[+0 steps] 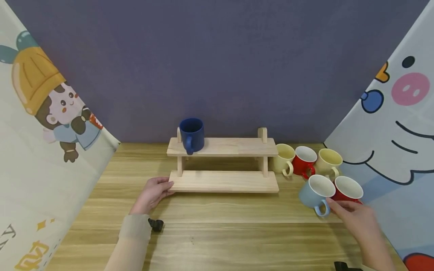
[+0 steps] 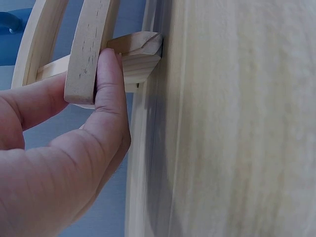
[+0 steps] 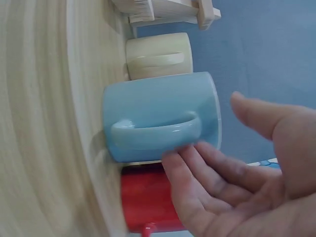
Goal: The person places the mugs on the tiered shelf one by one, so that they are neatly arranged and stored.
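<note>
My left hand pinches the left end of the lower board of a two-tier wooden shelf; in the left wrist view a finger and the thumb lie on either side of the board end. A navy mug stands upright on the top board, at its left. At the right, my right hand is beside a light blue mug. In the right wrist view its fingertips are at the mug's handle side, apparently touching, with the thumb held away from the rim.
Right of the shelf stand two pale yellow mugs and a red mug. Another red mug stands close behind the light blue one, partly hidden by my right hand. Printed cloth panels border both sides of the wooden table; a dark backdrop rises behind.
</note>
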Demonstrator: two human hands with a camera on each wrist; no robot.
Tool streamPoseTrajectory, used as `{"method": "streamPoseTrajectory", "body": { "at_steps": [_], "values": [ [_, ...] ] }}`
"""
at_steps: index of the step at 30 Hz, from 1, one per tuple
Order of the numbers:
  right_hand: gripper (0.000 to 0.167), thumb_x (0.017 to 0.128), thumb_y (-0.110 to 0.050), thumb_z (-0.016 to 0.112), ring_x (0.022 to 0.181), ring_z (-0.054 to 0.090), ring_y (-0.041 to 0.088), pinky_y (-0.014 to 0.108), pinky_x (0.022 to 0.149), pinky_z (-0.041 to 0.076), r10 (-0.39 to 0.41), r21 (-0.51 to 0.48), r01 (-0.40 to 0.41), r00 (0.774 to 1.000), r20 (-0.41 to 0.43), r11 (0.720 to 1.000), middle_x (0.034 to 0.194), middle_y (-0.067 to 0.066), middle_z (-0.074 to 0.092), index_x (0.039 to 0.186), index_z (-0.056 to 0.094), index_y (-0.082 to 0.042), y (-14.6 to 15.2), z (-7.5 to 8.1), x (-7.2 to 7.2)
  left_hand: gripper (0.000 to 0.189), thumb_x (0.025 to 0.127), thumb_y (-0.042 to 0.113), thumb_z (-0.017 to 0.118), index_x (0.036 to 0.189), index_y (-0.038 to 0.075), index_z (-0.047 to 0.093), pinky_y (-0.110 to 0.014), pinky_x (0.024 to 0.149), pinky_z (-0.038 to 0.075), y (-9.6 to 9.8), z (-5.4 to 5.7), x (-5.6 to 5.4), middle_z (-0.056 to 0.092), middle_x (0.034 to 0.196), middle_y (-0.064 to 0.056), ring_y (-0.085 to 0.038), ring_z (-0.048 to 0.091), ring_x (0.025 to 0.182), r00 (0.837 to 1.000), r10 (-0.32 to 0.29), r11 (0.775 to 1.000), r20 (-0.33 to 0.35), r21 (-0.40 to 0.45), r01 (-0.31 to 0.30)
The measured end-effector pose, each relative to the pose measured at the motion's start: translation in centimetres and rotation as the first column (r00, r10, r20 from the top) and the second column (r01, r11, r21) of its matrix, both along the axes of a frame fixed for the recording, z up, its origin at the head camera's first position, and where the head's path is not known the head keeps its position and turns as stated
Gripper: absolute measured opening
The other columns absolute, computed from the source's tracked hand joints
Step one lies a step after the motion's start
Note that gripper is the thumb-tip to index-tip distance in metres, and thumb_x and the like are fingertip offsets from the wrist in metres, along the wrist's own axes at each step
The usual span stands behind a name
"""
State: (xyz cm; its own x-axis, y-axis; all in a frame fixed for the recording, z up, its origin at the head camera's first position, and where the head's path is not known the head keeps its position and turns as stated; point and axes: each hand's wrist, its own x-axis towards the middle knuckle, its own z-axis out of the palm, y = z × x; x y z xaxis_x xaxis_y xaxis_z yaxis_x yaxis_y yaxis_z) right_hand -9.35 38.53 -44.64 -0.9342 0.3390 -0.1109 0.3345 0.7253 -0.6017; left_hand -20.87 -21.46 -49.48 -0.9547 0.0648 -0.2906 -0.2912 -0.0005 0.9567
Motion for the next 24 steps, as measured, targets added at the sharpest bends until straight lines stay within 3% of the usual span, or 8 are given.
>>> {"method": "streamPoseTrajectory", "body": {
  "at_steps": [4, 8, 12, 14, 17, 19, 21, 24],
  "values": [
    [0.067, 0.102, -0.055, 0.055, 0.088, 0.065, 0.028, 0.033, 0.066, 0.055, 0.12, -0.087, -0.116, 0.992, 0.049, 0.989, 0.096, 0.015, 0.073, 0.111, 0.073, 0.009, 0.2, -1.2, -0.5, 0.049, 0.105, 0.001, 0.056, 0.142, -0.022, 0.036, -0.036, 0.09, 0.058, 0.0, -0.1, -0.1, 0.047, 0.131, -0.032, -0.022, 0.064, 0.096, 1.0, 0.009, 1.0, 0.009, -0.002, -0.009],
    [0.052, 0.105, -0.043, 0.058, 0.085, 0.064, 0.011, 0.026, 0.068, 0.056, 0.172, -0.177, -0.176, 0.984, -0.036, 0.968, 0.097, 0.01, 0.074, 0.108, 0.075, 0.007, 0.1, -2.9, -0.6, 0.049, 0.104, 0.0, 0.056, 0.143, -0.022, 0.035, -0.036, 0.089, 0.058, 0.0, -0.3, -0.1, 0.047, 0.132, -0.033, -0.022, 0.064, 0.096, 1.0, 0.015, 1.0, 0.018, 0.002, -0.015],
    [0.047, 0.108, -0.03, 0.055, 0.082, 0.06, 0.001, 0.023, 0.066, 0.056, 0.152, -0.306, -0.19, 0.978, -0.144, 0.933, 0.094, 0.003, 0.074, 0.113, 0.07, 0.015, 0.5, -4.5, -0.5, 0.048, 0.104, -0.001, 0.056, 0.142, -0.023, 0.036, -0.035, 0.088, 0.058, 0.1, -0.4, -0.1, 0.048, 0.131, -0.033, -0.022, 0.064, 0.094, 1.0, 0.018, 1.0, 0.015, 0.0, -0.018],
    [0.042, 0.108, -0.021, 0.055, 0.083, 0.063, 0.001, 0.023, 0.068, 0.057, 0.118, -0.453, -0.198, 0.973, -0.199, 0.869, 0.093, 0.002, 0.075, 0.113, 0.067, 0.018, 0.7, -5.0, -0.5, 0.049, 0.104, 0.0, 0.056, 0.142, -0.023, 0.035, -0.035, 0.088, 0.058, 0.1, -0.4, -0.2, 0.048, 0.13, -0.033, -0.021, 0.064, 0.093, 1.0, 0.015, 1.0, 0.012, -0.003, -0.015],
    [0.031, 0.107, -0.01, 0.056, 0.086, 0.068, 0.007, 0.023, 0.073, 0.059, 0.085, -0.641, -0.249, 0.958, -0.276, 0.726, 0.092, 0.005, 0.075, 0.111, 0.069, 0.018, 0.9, -5.5, -0.5, 0.048, 0.104, 0.0, 0.055, 0.141, -0.023, 0.035, -0.035, 0.088, 0.058, 0.2, -0.3, -0.2, 0.049, 0.129, -0.032, -0.021, 0.064, 0.093, 1.0, 0.014, 1.0, 0.007, -0.003, -0.014],
    [0.027, 0.106, -0.006, 0.056, 0.089, 0.07, 0.011, 0.023, 0.076, 0.059, 0.083, -0.717, -0.28, 0.951, -0.298, 0.639, 0.093, 0.008, 0.075, 0.109, 0.07, 0.016, 1.0, -5.7, -0.5, 0.048, 0.104, 0.0, 0.055, 0.141, -0.023, 0.035, -0.035, 0.088, 0.058, 0.1, -0.3, -0.2, 0.049, 0.128, -0.031, -0.021, 0.064, 0.093, 1.0, 0.013, 1.0, 0.005, 0.0, -0.013],
    [0.026, 0.106, -0.004, 0.055, 0.09, 0.071, 0.014, 0.024, 0.078, 0.059, 0.099, -0.734, -0.318, 0.94, -0.326, 0.6, 0.092, 0.01, 0.075, 0.107, 0.071, 0.016, 1.0, -5.9, -0.5, 0.047, 0.104, 0.0, 0.055, 0.141, -0.023, 0.036, -0.035, 0.088, 0.058, 0.1, -0.2, -0.2, 0.049, 0.128, -0.031, -0.021, 0.064, 0.093, 1.0, 0.015, 1.0, 0.005, 0.001, -0.015],
    [0.026, 0.106, -0.003, 0.054, 0.091, 0.071, 0.014, 0.024, 0.08, 0.058, 0.12, -0.741, -0.338, 0.935, -0.333, 0.58, 0.092, 0.01, 0.074, 0.106, 0.069, 0.018, 1.0, -6.1, -0.4, 0.047, 0.104, 0.0, 0.055, 0.141, -0.023, 0.036, -0.034, 0.088, 0.058, 0.1, -0.2, -0.3, 0.05, 0.127, -0.03, -0.02, 0.064, 0.093, 1.0, 0.017, 1.0, 0.007, 0.0, -0.017]
  ]
}}
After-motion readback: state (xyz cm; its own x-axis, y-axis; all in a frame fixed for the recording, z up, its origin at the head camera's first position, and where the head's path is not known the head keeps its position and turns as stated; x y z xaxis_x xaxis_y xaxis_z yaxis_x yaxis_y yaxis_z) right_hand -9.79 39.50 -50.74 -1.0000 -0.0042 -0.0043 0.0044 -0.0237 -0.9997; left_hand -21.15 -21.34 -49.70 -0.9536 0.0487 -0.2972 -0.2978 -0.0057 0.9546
